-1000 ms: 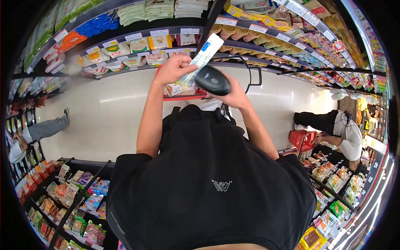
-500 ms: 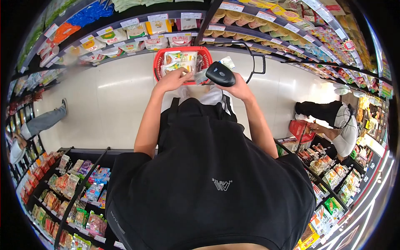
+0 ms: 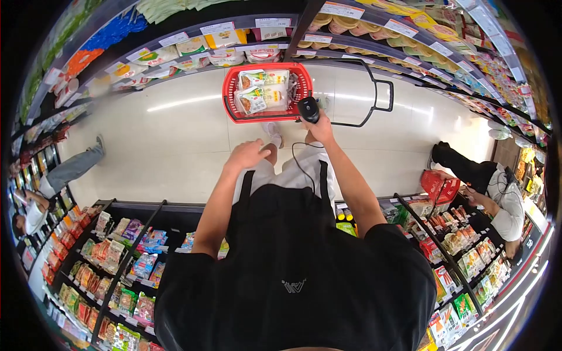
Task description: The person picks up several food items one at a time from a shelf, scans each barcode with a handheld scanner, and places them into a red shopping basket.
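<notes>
One black handheld scanner: rounded oval body, glossy, dark all over, no markings legible. Clasped in the right hand, fingers closed fully round the handle end, head of the unit pointing away from the wrist. Thin black cable trailing from below the grip, back along the forearm toward the black apron.

One red plastic basket, mesh-walled, standing on the pale tiled floor just beyond the scanner's head. Near right corner of the basket beside the unit; touching or apart, not possible to tell. Long black handle laid out on the floor to the right of the grip. Contents: several packets, clear-fronted with white, green and orange print, lying flat and overlapped.

Left hand: slack, fingers loosely spread, palm down, nothing in it. Placed over the knee, left of the gripping hand and nearer the body, apart from both scanner and basket.

Shelving of packaged goods past the basket; lower racks behind and left of the grip.

Two other persons: one far right of the grip, bent toward a shelf, white sleeve showing, second red basket alongside; one far left, grey trouser leg only.
</notes>
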`<state>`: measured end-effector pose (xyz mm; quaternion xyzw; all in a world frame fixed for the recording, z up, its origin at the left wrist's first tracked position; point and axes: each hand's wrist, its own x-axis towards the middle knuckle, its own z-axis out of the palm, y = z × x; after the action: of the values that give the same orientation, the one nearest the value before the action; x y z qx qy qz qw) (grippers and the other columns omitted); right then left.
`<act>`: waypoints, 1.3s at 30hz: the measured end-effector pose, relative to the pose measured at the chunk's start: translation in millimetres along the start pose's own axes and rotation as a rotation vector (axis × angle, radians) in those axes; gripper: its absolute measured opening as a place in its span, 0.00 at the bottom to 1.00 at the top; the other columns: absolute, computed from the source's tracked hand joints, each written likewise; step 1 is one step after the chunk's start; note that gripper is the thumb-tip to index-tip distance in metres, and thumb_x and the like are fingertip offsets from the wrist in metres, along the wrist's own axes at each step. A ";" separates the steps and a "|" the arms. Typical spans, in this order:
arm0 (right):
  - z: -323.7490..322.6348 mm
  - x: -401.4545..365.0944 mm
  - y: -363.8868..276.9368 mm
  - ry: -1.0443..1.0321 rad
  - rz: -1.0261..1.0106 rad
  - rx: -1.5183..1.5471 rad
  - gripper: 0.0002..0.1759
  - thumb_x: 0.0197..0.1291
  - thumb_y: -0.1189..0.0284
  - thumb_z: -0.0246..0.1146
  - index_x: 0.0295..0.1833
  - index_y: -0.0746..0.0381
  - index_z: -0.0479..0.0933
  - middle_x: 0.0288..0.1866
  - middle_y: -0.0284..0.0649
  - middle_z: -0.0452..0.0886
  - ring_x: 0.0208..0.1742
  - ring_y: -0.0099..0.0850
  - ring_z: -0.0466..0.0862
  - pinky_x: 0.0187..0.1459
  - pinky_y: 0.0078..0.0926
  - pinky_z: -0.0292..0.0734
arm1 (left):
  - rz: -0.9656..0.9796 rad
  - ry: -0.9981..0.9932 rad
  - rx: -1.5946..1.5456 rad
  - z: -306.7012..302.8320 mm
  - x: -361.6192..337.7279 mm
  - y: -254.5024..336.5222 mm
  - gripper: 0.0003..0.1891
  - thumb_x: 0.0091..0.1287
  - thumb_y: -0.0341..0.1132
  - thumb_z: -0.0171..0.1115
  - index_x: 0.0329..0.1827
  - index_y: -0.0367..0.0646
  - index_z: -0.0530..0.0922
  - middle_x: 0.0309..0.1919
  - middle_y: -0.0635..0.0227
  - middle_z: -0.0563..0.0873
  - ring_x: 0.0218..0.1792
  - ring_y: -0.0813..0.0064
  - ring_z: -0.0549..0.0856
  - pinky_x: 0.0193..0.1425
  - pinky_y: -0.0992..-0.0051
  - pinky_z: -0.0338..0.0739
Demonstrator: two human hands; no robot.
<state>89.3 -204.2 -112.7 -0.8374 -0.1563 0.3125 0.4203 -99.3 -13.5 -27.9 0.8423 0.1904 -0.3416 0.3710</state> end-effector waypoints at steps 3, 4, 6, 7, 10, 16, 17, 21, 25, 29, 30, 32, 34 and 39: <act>11.5 20.0 22.7 0.019 0.041 0.033 0.32 0.46 0.62 0.74 0.56 0.63 0.74 0.50 0.52 0.80 0.51 0.46 0.81 0.52 0.37 0.76 | 0.024 -0.060 0.034 5.3 12.7 9.5 0.23 0.65 0.50 0.56 0.51 0.38 0.74 0.38 0.51 0.85 0.46 0.51 0.83 0.51 0.57 0.75; 16.1 25.2 29.4 0.017 0.047 0.042 0.32 0.46 0.62 0.74 0.56 0.63 0.74 0.50 0.52 0.80 0.51 0.46 0.81 0.52 0.37 0.76 | 0.045 -0.092 0.050 6.7 15.8 13.4 0.23 0.65 0.50 0.55 0.49 0.38 0.74 0.39 0.51 0.85 0.48 0.51 0.82 0.51 0.57 0.74; 25.6 34.2 42.6 0.146 -0.158 -0.105 0.37 0.46 0.61 0.74 0.60 0.67 0.70 0.48 0.52 0.82 0.51 0.46 0.82 0.52 0.36 0.75 | 0.063 -0.107 0.053 7.9 24.8 19.3 0.22 0.65 0.50 0.55 0.47 0.38 0.73 0.41 0.49 0.84 0.49 0.51 0.81 0.53 0.57 0.74; 29.1 37.2 49.2 0.150 -0.152 -0.100 0.37 0.46 0.61 0.74 0.60 0.67 0.70 0.48 0.52 0.82 0.51 0.46 0.82 0.52 0.36 0.75 | 0.090 -0.123 0.066 8.2 30.0 21.3 0.22 0.65 0.50 0.55 0.48 0.38 0.73 0.42 0.49 0.84 0.49 0.51 0.81 0.53 0.56 0.73; 35.1 38.4 70.9 0.165 -0.130 -0.126 0.34 0.45 0.61 0.73 0.58 0.62 0.73 0.56 0.56 0.77 0.57 0.52 0.78 0.55 0.41 0.74 | 0.137 -0.133 0.119 -0.2 41.6 28.3 0.22 0.65 0.50 0.55 0.48 0.38 0.74 0.43 0.49 0.83 0.49 0.51 0.81 0.53 0.57 0.74; 7.4 12.1 63.7 -0.159 0.196 -0.221 0.28 0.44 0.58 0.72 0.47 0.67 0.78 0.41 0.56 0.83 0.47 0.50 0.83 0.47 0.43 0.77 | 0.222 -0.055 0.233 -38.0 55.7 49.0 0.22 0.65 0.49 0.56 0.49 0.37 0.75 0.45 0.50 0.83 0.50 0.51 0.81 0.54 0.57 0.74; 3.3 6.6 69.1 -0.161 0.198 -0.204 0.28 0.43 0.58 0.72 0.46 0.67 0.78 0.40 0.57 0.82 0.47 0.50 0.83 0.47 0.43 0.77 | 0.217 -0.051 0.243 -48.4 53.9 56.1 0.22 0.65 0.49 0.56 0.49 0.37 0.75 0.46 0.50 0.83 0.50 0.51 0.81 0.54 0.56 0.74; -30.0 -14.8 59.9 -0.062 0.207 -0.140 0.28 0.41 0.56 0.72 0.43 0.67 0.80 0.38 0.56 0.83 0.45 0.48 0.84 0.47 0.40 0.77 | 0.344 0.000 0.068 -76.5 57.9 78.0 0.20 0.64 0.45 0.59 0.49 0.36 0.75 0.47 0.52 0.83 0.48 0.54 0.82 0.51 0.59 0.76; -61.7 -29.9 64.1 0.066 0.206 -0.101 0.27 0.40 0.57 0.72 0.41 0.67 0.81 0.38 0.56 0.83 0.44 0.48 0.84 0.46 0.41 0.77 | 0.491 0.170 -0.092 -112.9 59.8 123.9 0.16 0.64 0.39 0.60 0.49 0.36 0.75 0.42 0.55 0.84 0.42 0.59 0.84 0.45 0.66 0.77; -90.1 -49.3 67.0 0.128 0.258 -0.008 0.28 0.39 0.57 0.72 0.41 0.67 0.81 0.39 0.55 0.83 0.44 0.50 0.83 0.47 0.41 0.77 | 0.717 0.480 -0.194 -163.9 58.3 192.7 0.12 0.65 0.35 0.60 0.46 0.36 0.77 0.38 0.57 0.84 0.39 0.62 0.84 0.43 0.68 0.77; -95.1 -54.3 67.5 0.138 0.250 0.008 0.28 0.39 0.57 0.72 0.41 0.67 0.81 0.39 0.55 0.83 0.44 0.50 0.83 0.47 0.41 0.77 | 0.723 0.538 -0.238 -179.5 52.2 216.1 0.10 0.65 0.34 0.60 0.44 0.36 0.77 0.38 0.57 0.84 0.38 0.63 0.84 0.43 0.69 0.77; -104.7 -62.7 70.9 0.166 0.285 -0.018 0.27 0.39 0.58 0.72 0.42 0.67 0.81 0.40 0.54 0.84 0.44 0.49 0.84 0.48 0.39 0.77 | 0.885 0.711 -0.301 -208.5 49.3 255.9 0.07 0.63 0.29 0.61 0.42 0.37 0.78 0.34 0.60 0.84 0.36 0.66 0.84 0.42 0.73 0.76; -109.3 -71.1 79.6 0.170 0.289 -0.034 0.26 0.39 0.59 0.72 0.41 0.67 0.81 0.38 0.53 0.84 0.43 0.47 0.84 0.47 0.39 0.77 | 0.896 0.802 -0.394 -233.3 57.5 287.1 0.07 0.63 0.30 0.61 0.41 0.38 0.78 0.34 0.61 0.85 0.37 0.65 0.85 0.43 0.72 0.77; -130.7 -60.5 102.1 0.124 0.278 -0.154 0.23 0.38 0.60 0.73 0.36 0.67 0.82 0.34 0.53 0.84 0.39 0.46 0.85 0.44 0.37 0.78 | 0.828 0.930 -0.279 -278.5 102.4 326.8 0.14 0.60 0.35 0.64 0.46 0.38 0.77 0.38 0.54 0.85 0.42 0.58 0.85 0.49 0.65 0.76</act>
<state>129.1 -376.2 -111.8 -0.8983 -0.0365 0.3026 0.3164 280.4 -9.5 197.3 0.8502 0.0326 0.2593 0.4570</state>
